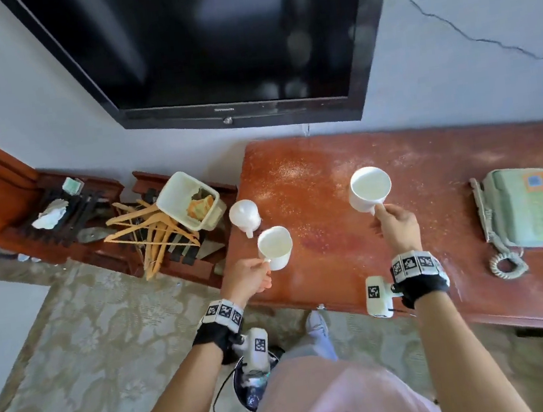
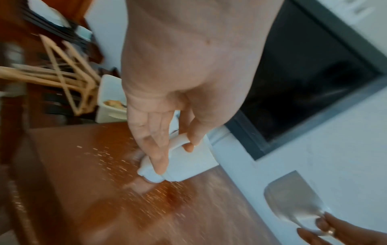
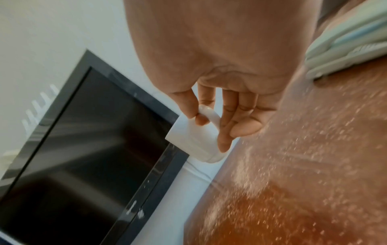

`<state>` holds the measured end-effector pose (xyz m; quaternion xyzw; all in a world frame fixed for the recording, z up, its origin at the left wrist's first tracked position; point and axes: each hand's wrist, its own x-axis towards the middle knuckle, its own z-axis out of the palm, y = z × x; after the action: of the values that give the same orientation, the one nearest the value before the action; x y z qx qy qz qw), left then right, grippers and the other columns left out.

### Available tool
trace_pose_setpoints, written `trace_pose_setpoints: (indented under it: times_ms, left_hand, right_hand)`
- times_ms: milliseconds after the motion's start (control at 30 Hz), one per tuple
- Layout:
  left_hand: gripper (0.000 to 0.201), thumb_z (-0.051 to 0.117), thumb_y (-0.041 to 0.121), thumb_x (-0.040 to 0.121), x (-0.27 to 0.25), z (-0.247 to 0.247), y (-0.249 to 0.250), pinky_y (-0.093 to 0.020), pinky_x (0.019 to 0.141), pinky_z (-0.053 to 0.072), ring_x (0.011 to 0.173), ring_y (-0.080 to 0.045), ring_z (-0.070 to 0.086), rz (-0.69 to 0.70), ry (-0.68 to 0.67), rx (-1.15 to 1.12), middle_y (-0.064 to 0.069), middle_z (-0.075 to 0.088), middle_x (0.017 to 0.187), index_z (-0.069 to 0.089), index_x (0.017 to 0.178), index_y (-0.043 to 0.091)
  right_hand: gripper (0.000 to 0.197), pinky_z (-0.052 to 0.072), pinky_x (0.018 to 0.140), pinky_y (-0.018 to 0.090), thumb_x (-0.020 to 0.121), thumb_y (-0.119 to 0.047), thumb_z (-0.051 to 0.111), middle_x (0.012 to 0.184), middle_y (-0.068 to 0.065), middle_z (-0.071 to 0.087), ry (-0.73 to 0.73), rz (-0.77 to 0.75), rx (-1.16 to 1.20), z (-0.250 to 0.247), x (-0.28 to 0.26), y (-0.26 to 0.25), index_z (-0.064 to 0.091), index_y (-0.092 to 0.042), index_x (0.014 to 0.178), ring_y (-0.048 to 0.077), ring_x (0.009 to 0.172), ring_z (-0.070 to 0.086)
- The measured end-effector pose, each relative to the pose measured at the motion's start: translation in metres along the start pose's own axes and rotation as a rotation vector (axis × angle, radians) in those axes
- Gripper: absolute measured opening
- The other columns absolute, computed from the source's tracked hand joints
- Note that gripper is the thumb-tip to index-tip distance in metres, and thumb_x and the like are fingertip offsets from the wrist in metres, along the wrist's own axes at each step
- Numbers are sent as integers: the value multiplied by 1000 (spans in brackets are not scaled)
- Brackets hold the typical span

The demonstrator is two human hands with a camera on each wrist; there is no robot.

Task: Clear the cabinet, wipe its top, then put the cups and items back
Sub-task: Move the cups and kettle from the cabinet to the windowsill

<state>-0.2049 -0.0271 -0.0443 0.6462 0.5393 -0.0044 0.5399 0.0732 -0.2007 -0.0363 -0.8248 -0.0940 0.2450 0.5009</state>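
Two white cups hang above the dusty red-brown cabinet top. My left hand pinches the handle of the left cup near the cabinet's left edge; the same left cup and left hand show in the left wrist view. My right hand grips the handle of the right cup over the middle; the right cup sits under my right hand, thumb and finger round its handle. A third white cup lies upside down at the left edge.
A pale green telephone with coiled cord sits at the cabinet's right. A black television hangs on the wall behind. Left of the cabinet are a white bin and wooden hangers on a low rack. Patterned carpet lies below.
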Motion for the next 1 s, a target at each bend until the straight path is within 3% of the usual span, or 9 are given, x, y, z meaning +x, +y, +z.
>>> trace_pose_setpoints:
  times_ms: [67, 167, 233, 367, 467, 600, 700, 833, 1000]
  left_hand:
    - [22, 64, 33, 100, -24, 19, 16, -33, 75, 63, 78, -16, 77, 51, -29, 4, -3, 79, 82, 73, 108, 15]
    - [21, 63, 31, 102, -67, 55, 46, -22, 65, 58, 80, -16, 77, 130, -101, -48, -7, 79, 86, 72, 111, 15]
    - [23, 61, 31, 103, -90, 84, 67, -22, 66, 58, 83, -19, 77, 200, -161, -50, -9, 79, 88, 72, 111, 13]
    - [23, 60, 30, 104, -130, 152, 101, -28, 73, 59, 84, -20, 77, 313, -273, -40, -6, 79, 89, 72, 112, 12]
    - [26, 60, 30, 104, -160, 205, 129, -28, 73, 57, 86, -24, 77, 392, -370, -53, -10, 79, 90, 72, 106, 6]
    - [27, 61, 29, 103, -195, 275, 162, -25, 66, 54, 80, -21, 76, 464, -507, -64, -14, 78, 89, 72, 104, 4]
    - [24, 63, 26, 102, -217, 330, 181, -20, 60, 53, 76, -17, 75, 489, -607, -67, -13, 78, 87, 73, 104, 4]
    - [23, 64, 26, 102, -250, 404, 200, -20, 62, 54, 79, -17, 75, 492, -753, -39, -14, 78, 91, 73, 105, 5]
    - [22, 65, 28, 101, -288, 503, 223, -20, 69, 58, 79, -12, 72, 575, -889, 80, -9, 77, 90, 76, 105, 9]
  right_hand:
    - [32, 60, 80, 49, 88, -42, 54, 66, 3, 72, 42, -9, 19, -35, -23, 8, 72, -20, 73, 29, 71, 71]
    - [35, 59, 78, 45, 89, -44, 54, 62, 3, 70, 128, -4, 40, -90, -58, 28, 70, -19, 70, 27, 69, 70]
    - [37, 58, 76, 42, 89, -45, 54, 61, 2, 69, 190, -1, 54, -127, -79, 42, 67, -18, 68, 25, 68, 69]
    - [31, 44, 57, 25, 92, -35, 63, 61, -2, 67, 328, -6, 58, -200, -122, 67, 62, -22, 64, 12, 65, 66]
    - [36, 44, 63, 30, 94, -41, 54, 65, 1, 69, 482, 20, 109, -254, -152, 81, 65, -21, 66, 22, 71, 66]
    - [35, 57, 76, 38, 96, -46, 52, 66, -1, 72, 672, 77, 176, -320, -187, 106, 74, -24, 81, 21, 71, 69]
    - [40, 59, 81, 47, 91, -51, 50, 67, 2, 71, 830, 114, 234, -367, -214, 130, 73, -21, 77, 26, 73, 69]
    - [32, 59, 84, 48, 93, -46, 52, 65, 2, 71, 1012, 171, 313, -426, -252, 165, 72, -25, 79, 17, 65, 66]
    - [33, 57, 89, 50, 94, -48, 51, 62, -2, 70, 1256, 261, 347, -500, -286, 211, 70, -26, 77, 21, 76, 70]
